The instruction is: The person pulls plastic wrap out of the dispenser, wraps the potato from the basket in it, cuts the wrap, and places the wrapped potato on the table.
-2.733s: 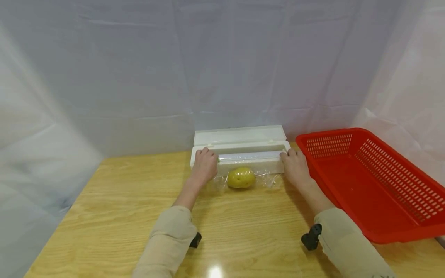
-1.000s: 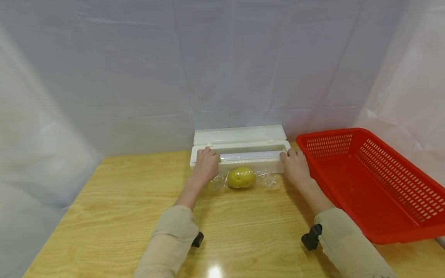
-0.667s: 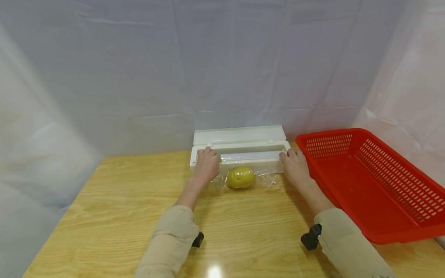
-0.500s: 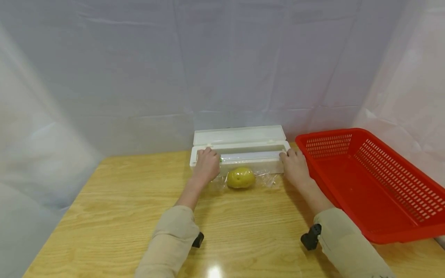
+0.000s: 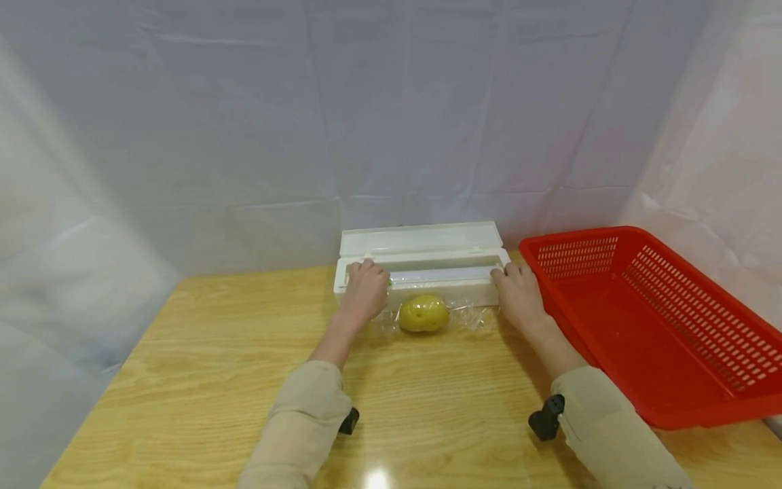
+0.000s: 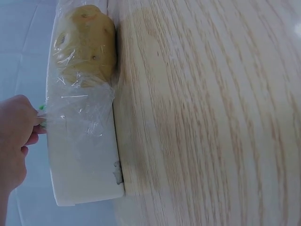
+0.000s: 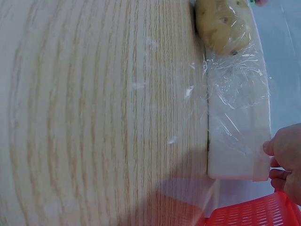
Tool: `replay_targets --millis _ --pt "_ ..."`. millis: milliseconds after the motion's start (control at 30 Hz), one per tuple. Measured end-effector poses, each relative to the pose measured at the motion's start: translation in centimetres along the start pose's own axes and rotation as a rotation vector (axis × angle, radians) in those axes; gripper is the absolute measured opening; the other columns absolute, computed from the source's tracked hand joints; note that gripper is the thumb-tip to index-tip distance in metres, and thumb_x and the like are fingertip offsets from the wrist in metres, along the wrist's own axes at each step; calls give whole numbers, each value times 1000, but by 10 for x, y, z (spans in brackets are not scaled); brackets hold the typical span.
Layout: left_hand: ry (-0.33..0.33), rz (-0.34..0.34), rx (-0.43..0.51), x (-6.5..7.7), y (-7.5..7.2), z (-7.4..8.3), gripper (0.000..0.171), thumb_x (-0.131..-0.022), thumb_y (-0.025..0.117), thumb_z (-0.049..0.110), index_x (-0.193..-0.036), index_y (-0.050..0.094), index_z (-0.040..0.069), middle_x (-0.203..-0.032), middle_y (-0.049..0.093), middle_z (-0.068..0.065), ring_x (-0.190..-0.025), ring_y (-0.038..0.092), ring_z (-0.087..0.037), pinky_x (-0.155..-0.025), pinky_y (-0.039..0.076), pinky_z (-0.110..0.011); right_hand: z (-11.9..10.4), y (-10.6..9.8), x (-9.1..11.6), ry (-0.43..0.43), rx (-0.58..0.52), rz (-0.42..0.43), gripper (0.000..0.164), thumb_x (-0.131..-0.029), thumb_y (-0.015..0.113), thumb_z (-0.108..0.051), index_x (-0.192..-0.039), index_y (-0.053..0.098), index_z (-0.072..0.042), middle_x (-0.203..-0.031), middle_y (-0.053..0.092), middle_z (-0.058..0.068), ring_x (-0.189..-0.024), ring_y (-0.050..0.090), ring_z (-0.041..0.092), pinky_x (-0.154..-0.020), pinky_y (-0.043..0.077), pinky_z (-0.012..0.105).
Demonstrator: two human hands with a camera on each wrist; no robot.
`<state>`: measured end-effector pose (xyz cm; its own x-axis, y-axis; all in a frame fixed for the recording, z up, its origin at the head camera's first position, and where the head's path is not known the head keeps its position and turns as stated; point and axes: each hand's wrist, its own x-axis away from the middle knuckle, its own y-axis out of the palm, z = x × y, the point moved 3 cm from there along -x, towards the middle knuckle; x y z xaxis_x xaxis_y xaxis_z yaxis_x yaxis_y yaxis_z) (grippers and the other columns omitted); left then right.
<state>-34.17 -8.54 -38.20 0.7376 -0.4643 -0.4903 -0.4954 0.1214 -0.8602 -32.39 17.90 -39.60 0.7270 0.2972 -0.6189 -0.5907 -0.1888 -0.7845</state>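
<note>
A long white cling film box [image 5: 485,295] lies with its lid [image 5: 421,238] tipped back and a film roll [image 5: 440,275] inside. Against its front wall rests a yellowish potato [image 5: 423,313], covered by clear cling film [image 6: 91,106] that spreads out crumpled on both sides. My left hand [image 5: 365,288] is at the left part of the front rim, where its fingers pinch a small green slider [image 6: 42,109], mostly hidden by the hand. At the box's right end my right hand [image 5: 519,292] grips the corner, thumb on the front edge in the right wrist view.
A red plastic basket [image 5: 617,367] with slotted walls stands on the right, close to my right forearm. The wooden table [image 5: 214,380] reaches back to a pale hanging sheet [image 5: 391,122] just behind the box.
My left hand has slid slightly to the right along the front rim, with the green slider showing beside it. The right hand, box and potato stay in place.
</note>
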Motion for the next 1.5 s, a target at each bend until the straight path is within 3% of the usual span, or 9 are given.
replay_targets --millis 733,1500 --pt "5 -49 57 -8 0 7 14 -70 62 -2 -82 66 3 -85 64 -7 -81 49 -22 -75 37 -36 3 -1 -1 -3 18 -8 17 -72 57 11 -87 60 4 -78 53 24 -74 50 41 -63 42 48" --pt "9 -76 44 -11 5 12 10 -72 62 1 -81 65 5 -86 63 -6 -84 49 -22 -76 37 -35 1 0 -1 -13 30 -34 17 -73 59 10 -89 61 4 -80 54 23 -75 50 39 -65 43 46"
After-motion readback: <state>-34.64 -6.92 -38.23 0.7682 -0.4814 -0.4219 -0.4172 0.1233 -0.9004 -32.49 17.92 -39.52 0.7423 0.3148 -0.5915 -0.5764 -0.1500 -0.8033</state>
